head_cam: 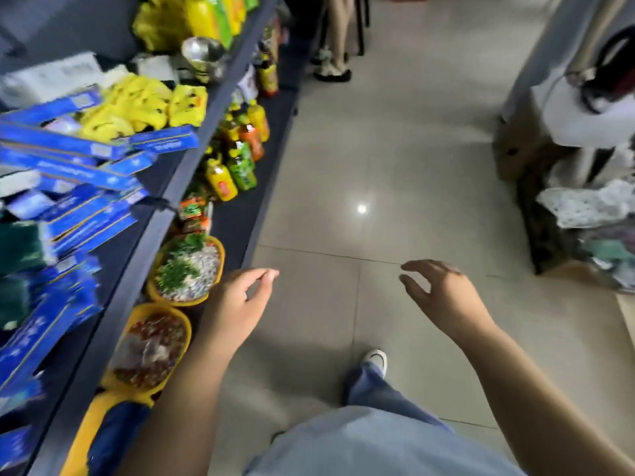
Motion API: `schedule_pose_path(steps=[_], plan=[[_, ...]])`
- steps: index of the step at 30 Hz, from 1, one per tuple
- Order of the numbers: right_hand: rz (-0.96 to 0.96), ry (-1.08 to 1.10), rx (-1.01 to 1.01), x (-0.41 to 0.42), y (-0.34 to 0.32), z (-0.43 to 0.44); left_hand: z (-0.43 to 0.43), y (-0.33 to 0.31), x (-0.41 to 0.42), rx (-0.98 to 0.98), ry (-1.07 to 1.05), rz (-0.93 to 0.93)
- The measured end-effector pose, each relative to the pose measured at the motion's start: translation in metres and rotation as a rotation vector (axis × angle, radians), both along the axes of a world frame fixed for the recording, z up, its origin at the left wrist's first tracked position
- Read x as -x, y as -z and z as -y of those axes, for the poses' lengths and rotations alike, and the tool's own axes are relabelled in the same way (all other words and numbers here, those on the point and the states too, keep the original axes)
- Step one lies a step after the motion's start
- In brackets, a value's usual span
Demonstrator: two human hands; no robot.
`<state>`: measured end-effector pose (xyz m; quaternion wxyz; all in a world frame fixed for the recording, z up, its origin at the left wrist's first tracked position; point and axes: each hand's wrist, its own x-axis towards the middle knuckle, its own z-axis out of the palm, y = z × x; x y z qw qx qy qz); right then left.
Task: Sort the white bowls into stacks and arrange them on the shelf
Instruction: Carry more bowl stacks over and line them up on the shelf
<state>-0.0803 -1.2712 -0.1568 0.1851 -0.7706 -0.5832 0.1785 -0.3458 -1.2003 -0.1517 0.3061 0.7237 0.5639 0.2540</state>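
No white bowls are in view. My left hand (240,297) hangs over the floor beside the dark shelf (165,214), its fingers loosely curled and holding nothing. My right hand (443,297) is stretched out over the tiled floor, fingers relaxed and spread, also holding nothing. A metal bowl (202,55) stands on the upper shelf at the back.
The shelf on the left carries blue boxes (68,173), yellow packets (137,104), drink bottles (237,159) and yellow tubs (189,269) of packaged food below. A person's feet (331,68) stand at the aisle's far end. Boxes and clothes (584,207) are piled on the right.
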Motion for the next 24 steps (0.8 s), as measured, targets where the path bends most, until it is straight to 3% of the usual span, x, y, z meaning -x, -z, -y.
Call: schedule_pose_path(steps=[9,16,24], plan=[[-0.026,0.167,0.078,-0.111,0.017,-0.046,-0.081,0.011,-0.139,0.004,0.168,-0.116],[-0.046,0.195,0.174,-0.148,0.027,-0.111,-0.153,0.031,-0.178,0.04,0.211,-0.162],[0.014,0.153,0.185,-0.175,0.029,-0.284,-0.315,0.049,-0.199,0.075,0.155,-0.114]])
